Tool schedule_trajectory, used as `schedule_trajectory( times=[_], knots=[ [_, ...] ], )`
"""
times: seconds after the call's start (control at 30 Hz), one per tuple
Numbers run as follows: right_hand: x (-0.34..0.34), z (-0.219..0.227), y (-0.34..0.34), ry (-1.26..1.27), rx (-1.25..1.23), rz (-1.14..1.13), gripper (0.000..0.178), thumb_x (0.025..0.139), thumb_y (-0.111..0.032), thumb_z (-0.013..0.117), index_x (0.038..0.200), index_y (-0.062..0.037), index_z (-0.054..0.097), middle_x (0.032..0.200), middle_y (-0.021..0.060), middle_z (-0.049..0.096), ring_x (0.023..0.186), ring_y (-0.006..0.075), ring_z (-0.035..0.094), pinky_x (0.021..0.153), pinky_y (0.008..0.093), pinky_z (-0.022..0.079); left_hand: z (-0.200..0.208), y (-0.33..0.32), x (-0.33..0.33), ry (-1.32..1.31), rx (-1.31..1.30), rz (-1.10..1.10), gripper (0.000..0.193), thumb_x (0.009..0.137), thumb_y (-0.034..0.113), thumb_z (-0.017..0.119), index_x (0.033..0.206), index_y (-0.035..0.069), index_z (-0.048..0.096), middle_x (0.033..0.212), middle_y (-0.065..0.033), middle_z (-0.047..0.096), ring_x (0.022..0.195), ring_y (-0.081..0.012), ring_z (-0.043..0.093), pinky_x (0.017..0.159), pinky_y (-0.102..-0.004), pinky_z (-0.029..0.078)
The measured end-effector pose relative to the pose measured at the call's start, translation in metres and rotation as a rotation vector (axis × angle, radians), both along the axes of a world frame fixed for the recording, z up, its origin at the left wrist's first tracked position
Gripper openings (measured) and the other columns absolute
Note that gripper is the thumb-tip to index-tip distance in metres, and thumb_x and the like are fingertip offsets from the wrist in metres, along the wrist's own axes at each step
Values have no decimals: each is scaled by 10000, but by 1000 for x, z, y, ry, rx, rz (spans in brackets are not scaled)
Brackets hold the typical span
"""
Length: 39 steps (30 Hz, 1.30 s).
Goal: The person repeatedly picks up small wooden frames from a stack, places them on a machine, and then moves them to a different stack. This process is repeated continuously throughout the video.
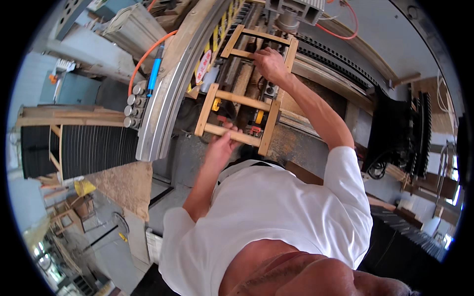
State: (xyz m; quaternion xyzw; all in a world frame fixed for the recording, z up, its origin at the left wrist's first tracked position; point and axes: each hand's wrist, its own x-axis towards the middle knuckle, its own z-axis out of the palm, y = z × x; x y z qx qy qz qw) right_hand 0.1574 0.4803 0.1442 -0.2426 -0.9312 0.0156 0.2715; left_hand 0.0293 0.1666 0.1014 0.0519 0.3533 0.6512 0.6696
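Two small light-wood frames, each with two side rails joined by crossbars, sit one beyond the other over a machine bed. My left hand (220, 149) comes from below to the near wooden frame (237, 99), its fingers around the frame's nearest crossbar. My right hand (271, 64) reaches forward to the far wooden frame (232, 41). Its fingers are bent in at the near crossbar of that frame, and the hand covers part of the bar. Between and under the frames, metal rods, a yellow part (259, 116) and sawdust show.
A long metal machine rail (168, 93) runs along the left, with a blue tube-shaped tool (155, 71) and an orange hose (143, 59). A grey motor housing (296, 10) stands over the far end. Black pleated covers (98, 150) lie left; a dark cable chain (422, 133) hangs right.
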Motion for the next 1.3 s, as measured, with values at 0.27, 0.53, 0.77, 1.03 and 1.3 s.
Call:
schedule_trajectory(
  times=[0.27, 0.53, 0.77, 1.03, 1.3],
  knots=[
    [-46, -25, 71, -237, 133, -146, 321, 801, -90, 579, 1109, -133, 659, 982, 100, 702, 1031, 267, 602, 878, 402, 421, 13, -98, 21, 14, -116, 297, 280, 918, 80, 598, 1191, 33, 558, 1117, -94, 627, 1117, -282, 597, 960, -413, 498],
    [-64, -23, 152, -373, 139, -213, 184, 775, -84, 666, 958, -84, 686, 926, 178, 694, 1061, 351, 585, 980, 501, 387, -20, -141, 13, 117, -257, 521, 285, 890, 114, 650, 1161, 58, 581, 1081, -67, 646, 1079, -258, 617, 925, -389, 512],
    [-72, -54, 206, -320, 310, -247, 147, 776, -76, 564, 889, -101, 656, 743, 146, 675, 797, 328, 658, 816, 468, 471, -63, -162, -2, 146, -343, 655, 337, 861, 127, 680, 1169, 46, 570, 1081, -62, 644, 1028, -229, 633, 838, -366, 538],
    [-68, -48, 210, -363, 330, -190, 254, 798, -74, 569, 1050, -91, 588, 739, 153, 664, 814, 354, 636, 809, 504, 425, -87, -163, -11, 229, -541, 648, 357, 872, 123, 678, 1202, 58, 559, 1097, -57, 658, 998, -178, 639, 770, -322, 522],
    [-68, -44, 213, -362, 231, -261, 262, 830, -92, 537, 1087, -106, 586, 791, 140, 677, 853, 337, 637, 811, 494, 408, -59, -162, -15, 680, -551, 592, 359, 912, 186, 648, 1213, 38, 519, 1111, -74, 658, 998, -181, 646, 712, -258, 513]
  ],
)
